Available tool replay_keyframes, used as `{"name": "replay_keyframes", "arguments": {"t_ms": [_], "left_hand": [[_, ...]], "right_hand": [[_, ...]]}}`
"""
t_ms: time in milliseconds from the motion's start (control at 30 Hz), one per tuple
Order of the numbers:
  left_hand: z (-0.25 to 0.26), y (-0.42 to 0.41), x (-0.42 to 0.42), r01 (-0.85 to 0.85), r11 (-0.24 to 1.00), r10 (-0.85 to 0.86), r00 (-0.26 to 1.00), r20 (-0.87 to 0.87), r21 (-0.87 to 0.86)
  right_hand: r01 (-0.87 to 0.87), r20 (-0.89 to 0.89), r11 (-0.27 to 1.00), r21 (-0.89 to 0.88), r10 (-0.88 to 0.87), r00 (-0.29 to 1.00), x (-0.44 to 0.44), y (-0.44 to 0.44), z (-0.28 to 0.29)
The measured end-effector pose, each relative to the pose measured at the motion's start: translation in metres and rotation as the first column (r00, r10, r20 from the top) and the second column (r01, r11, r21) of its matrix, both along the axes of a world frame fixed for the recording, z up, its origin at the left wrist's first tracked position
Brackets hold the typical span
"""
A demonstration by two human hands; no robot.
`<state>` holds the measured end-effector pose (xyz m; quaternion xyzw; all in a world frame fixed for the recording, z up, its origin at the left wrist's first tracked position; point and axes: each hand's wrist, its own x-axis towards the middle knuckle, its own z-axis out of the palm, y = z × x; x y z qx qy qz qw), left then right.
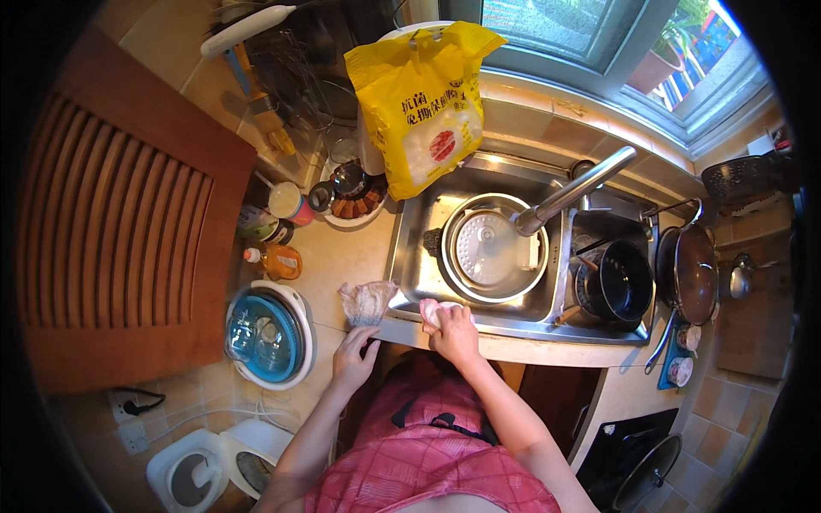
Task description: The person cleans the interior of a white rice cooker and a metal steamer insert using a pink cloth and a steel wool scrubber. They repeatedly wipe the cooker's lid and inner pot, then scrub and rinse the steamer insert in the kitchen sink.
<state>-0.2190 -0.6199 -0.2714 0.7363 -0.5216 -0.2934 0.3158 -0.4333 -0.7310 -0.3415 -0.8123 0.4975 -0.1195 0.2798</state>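
My right hand (453, 333) grips a pink and white cloth (438, 313) on the front rim of the steel double sink (410, 256). My left hand (356, 353) is at the counter edge left of the sink, with its fingers at the lower end of a crumpled mesh-like cloth (367, 301). Whether it grips that cloth is unclear. In the large basin a steel pot (449, 282) holds a pale perforated piece (478, 240) under the faucet (571, 192). A dark scouring pad (433, 242) touches the pot's left side.
A black saucepan (625, 282) sits in the small basin, a wok (696, 276) to its right. Left of the sink stand an orange bottle (282, 261) and a white basin (306, 340) with a blue basket (292, 333). A yellow bag (423, 115) hangs behind. A louvred cabinet door (218, 276) juts in left.
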Motion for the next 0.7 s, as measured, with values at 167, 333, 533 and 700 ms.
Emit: {"name": "replay_keyframes", "arguments": {"t_ms": [167, 333, 533, 700], "left_hand": [[-0.016, -0.047, 0.009, 0.077, 0.995, -0.1, 0.867, 0.488, 0.068], [-0.066, -0.052, 0.024, -0.069, 0.988, 0.002, 0.902, 0.433, 0.138], [-0.098, -0.025, 0.041, -0.424, 0.905, 0.422, 0.892, 0.162, -0.021], [-0.064, -0.049, 0.008, -0.294, 0.953, 0.244, 0.886, 0.395, 0.069]], "right_hand": [[-0.1, 0.054, 0.97, 0.222, 0.09, 0.995, 0.009, -0.034, -0.014], [-0.183, 0.055, 0.934, 0.306, 0.174, 0.983, 0.027, -0.05, -0.02], [0.088, 0.555, 0.97, 0.226, -0.203, 0.807, 0.117, -0.071, -0.062], [0.325, 0.585, 0.917, 0.232, -0.398, 0.707, 0.133, -0.175, -0.09]]}}
